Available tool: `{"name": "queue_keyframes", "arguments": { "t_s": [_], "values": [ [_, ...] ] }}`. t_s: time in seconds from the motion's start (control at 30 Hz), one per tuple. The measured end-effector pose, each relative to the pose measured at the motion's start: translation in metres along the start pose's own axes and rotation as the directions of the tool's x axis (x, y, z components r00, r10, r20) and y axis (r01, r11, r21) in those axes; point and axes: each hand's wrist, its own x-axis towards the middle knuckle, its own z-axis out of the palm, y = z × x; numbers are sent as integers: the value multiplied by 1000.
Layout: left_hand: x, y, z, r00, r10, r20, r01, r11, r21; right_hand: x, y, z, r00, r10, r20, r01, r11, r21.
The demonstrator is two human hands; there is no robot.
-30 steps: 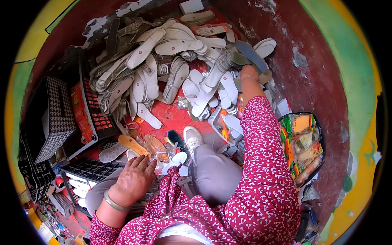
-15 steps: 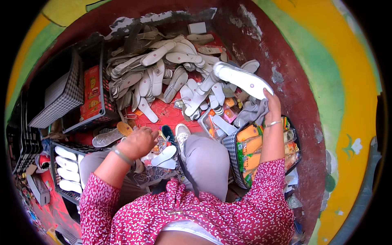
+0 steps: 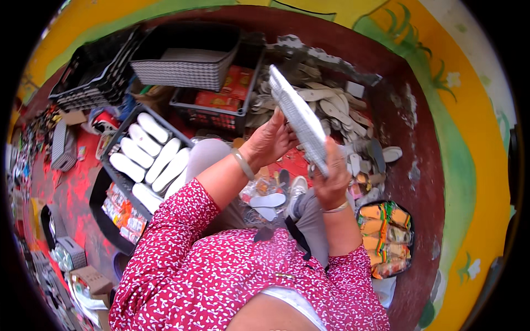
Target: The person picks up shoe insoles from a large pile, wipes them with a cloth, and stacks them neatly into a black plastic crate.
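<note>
A long white shoe sole (image 3: 298, 118) with a fine grid tread is held up in front of me, tilted, tread side showing. My right hand (image 3: 331, 179) grips its lower end. My left hand (image 3: 270, 140) rests against its left side near the middle, fingers curled on it. Both arms wear red sleeves with white flecks and a bangle at each wrist. Behind the sole lies a heap of pale soles (image 3: 337, 110) on the red floor.
A black crate (image 3: 113, 146) to my left holds white insoles in a row. Empty black crates (image 3: 182, 55) stand stacked at the back. A dark tray of orange and green packets (image 3: 386, 234) sits at my right. Dark red wall curves close behind.
My right hand has brought the white sole from the pile at arm's length in close, and my left hand has risen from the floor to take hold of it. My view turned left.
</note>
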Motion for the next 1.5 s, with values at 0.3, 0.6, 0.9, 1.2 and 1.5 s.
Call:
{"name": "queue_keyframes", "arguments": {
  "t_s": [0.3,0.6,0.9,1.2,1.5],
  "values": [
    [-50,41,-36,973,180,-143,-197,974,-114,0,-48,43,978,87,190,-173,851,496],
    [-42,14,-24,963,-245,-115,249,968,17,23,3,36,898,416,142,-438,824,358],
    [-29,-11,-23,949,-260,-178,294,933,209,0,17,45,929,362,80,-367,871,326],
    [-28,-15,-32,909,-334,-249,382,906,180,-4,29,46,813,579,68,-562,746,357],
    [-27,-11,-26,913,-280,-298,294,956,3,-14,38,45,687,617,383,-709,456,538]
  ]
}}
